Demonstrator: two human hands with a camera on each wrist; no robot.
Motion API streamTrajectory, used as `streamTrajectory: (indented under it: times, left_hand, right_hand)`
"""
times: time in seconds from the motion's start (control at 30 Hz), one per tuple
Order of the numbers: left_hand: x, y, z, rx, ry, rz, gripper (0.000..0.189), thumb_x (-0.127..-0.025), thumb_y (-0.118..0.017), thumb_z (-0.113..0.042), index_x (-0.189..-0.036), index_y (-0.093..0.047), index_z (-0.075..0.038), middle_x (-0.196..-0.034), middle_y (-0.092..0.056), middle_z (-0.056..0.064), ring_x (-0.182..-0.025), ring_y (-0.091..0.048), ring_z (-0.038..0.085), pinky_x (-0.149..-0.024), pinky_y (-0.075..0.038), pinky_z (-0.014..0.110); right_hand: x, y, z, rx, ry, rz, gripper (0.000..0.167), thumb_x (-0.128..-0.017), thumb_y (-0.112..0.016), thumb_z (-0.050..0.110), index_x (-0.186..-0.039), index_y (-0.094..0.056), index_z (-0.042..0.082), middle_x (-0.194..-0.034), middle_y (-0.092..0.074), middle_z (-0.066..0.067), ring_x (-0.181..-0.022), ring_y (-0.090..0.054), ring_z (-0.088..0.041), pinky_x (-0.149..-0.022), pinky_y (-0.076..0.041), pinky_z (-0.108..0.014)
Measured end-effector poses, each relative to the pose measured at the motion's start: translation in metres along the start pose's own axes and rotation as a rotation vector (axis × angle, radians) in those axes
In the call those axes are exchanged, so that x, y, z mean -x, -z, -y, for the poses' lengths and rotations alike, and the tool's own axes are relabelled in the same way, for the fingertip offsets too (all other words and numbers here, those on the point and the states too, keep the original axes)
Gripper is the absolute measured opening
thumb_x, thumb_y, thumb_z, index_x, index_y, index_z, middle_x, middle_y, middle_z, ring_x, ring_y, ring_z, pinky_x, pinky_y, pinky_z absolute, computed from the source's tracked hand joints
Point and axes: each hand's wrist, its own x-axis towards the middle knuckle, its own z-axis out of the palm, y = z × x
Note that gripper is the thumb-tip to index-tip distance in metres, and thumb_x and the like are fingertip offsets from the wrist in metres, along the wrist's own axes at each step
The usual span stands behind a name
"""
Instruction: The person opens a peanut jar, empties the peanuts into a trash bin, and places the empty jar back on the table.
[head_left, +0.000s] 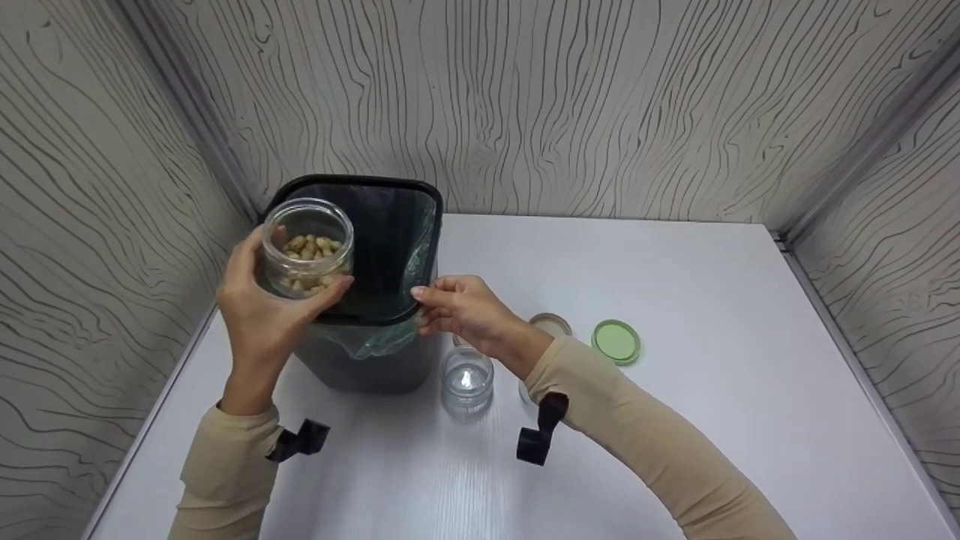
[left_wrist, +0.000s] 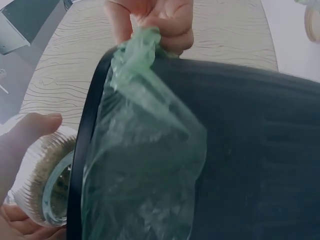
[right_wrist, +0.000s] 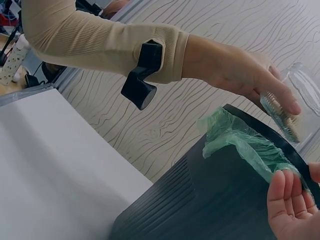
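Note:
My left hand [head_left: 259, 311] grips a clear jar [head_left: 307, 204] tilted over the left part of a dark bin's opening. Light brown nuts [head_left: 309, 246] lie inside the jar. A thin green bag [head_left: 382, 341] lines the bin [head_left: 360, 371] and folds over its black rim. At the rim's near right corner, my right hand [head_left: 471, 311] pinches the rim and the bag edge, thumb on top and fingers curled below. The left wrist view shows the bag [left_wrist: 145, 100] bunched at those fingers. In the right wrist view, the jar [right_wrist: 302, 90] is partly cut off by the frame.
A small clear jar [head_left: 467, 381] stands on the white table [head_left: 675, 420] right of the bin. A round green lid [head_left: 616, 341] lies farther right. Behind my right wrist, a round tan-rimmed thing [head_left: 551, 322] is partly hidden. Patterned walls [head_left: 510, 105] enclose the table's back and sides.

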Motion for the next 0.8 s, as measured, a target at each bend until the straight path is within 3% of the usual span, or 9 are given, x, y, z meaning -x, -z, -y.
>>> streamTrajectory:
  times: [0.07, 0.27, 0.4, 0.8]
  left_hand:
    - [-0.003, 0.003, 0.002, -0.020, 0.003, -0.010, 0.082, -0.056, -0.092, -0.016, -0.128, -0.057, 0.001, -0.118, -0.063, 0.022, -0.107, -0.058, 0.028, -0.096, -0.044, 0.030]
    - [-0.010, 0.011, 0.009, -0.077, -0.010, -0.008, 0.083, -0.058, -0.091, -0.018, -0.130, -0.055, 0.002, -0.121, -0.061, 0.024, -0.110, -0.059, 0.031, -0.095, -0.045, 0.022]
    - [-0.017, 0.017, 0.016, -0.124, -0.041, 0.006, 0.085, -0.057, -0.091, -0.018, -0.131, -0.053, 0.003, -0.124, -0.059, 0.026, -0.113, -0.058, 0.037, -0.097, -0.046, 0.048]
    - [-0.029, 0.038, 0.028, -0.270, -0.090, 0.118, 0.088, -0.058, -0.091, -0.010, -0.134, -0.049, 0.003, -0.131, -0.055, 0.026, -0.121, -0.053, 0.041, -0.104, -0.043, 0.058]
  right_hand:
    - [0.000, 0.001, 0.000, 0.006, 0.000, 0.006, 0.021, -0.096, -0.053, 0.007, -0.076, -0.054, 0.011, -0.065, -0.058, 0.005, -0.059, -0.058, -0.007, -0.061, -0.055, -0.019]
    - [0.000, 0.002, -0.002, 0.006, 0.012, 0.005, 0.020, -0.096, -0.051, 0.007, -0.077, -0.054, 0.011, -0.064, -0.058, 0.006, -0.059, -0.057, -0.007, -0.059, -0.054, -0.018]
    - [0.000, 0.003, -0.001, 0.008, 0.014, -0.013, 0.020, -0.096, -0.051, 0.007, -0.077, -0.054, 0.012, -0.064, -0.057, 0.006, -0.058, -0.055, -0.007, -0.058, -0.052, -0.017]
    - [0.001, 0.004, 0.001, 0.021, -0.011, -0.021, 0.021, -0.096, -0.053, 0.009, -0.075, -0.052, 0.012, -0.064, -0.057, 0.004, -0.057, -0.054, -0.006, -0.055, -0.051, -0.015]
